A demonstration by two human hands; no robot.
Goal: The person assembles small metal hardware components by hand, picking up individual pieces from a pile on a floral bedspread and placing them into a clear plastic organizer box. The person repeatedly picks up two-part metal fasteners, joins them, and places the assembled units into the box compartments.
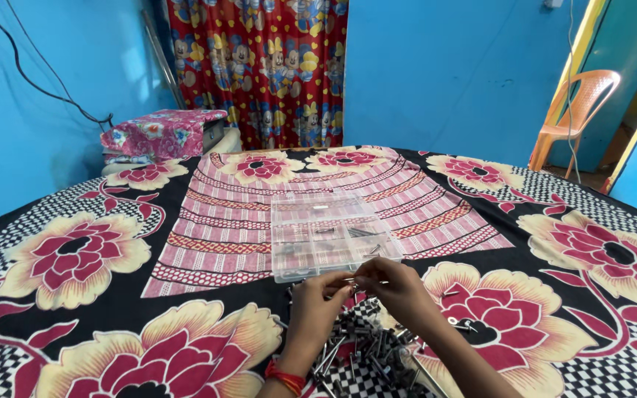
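Observation:
My left hand point(317, 295) and my right hand point(394, 286) meet just in front of a clear plastic compartment box point(329, 234) that lies open on the flowered bedspread point(82, 258). Both hands pinch one thin metal screw point(353, 279) between their fingertips, held level just below the box's near edge. A heap of several loose metal screws and bolts point(366, 350) lies on the cloth under my wrists. A few small metal parts sit in the box's compartments. A red band is on my left wrist.
A folded pink flowered bundle point(162, 133) sits at the back left. An orange plastic chair point(576, 110) stands by the doorway at the right. A red patterned curtain point(259, 66) hangs on the blue wall behind.

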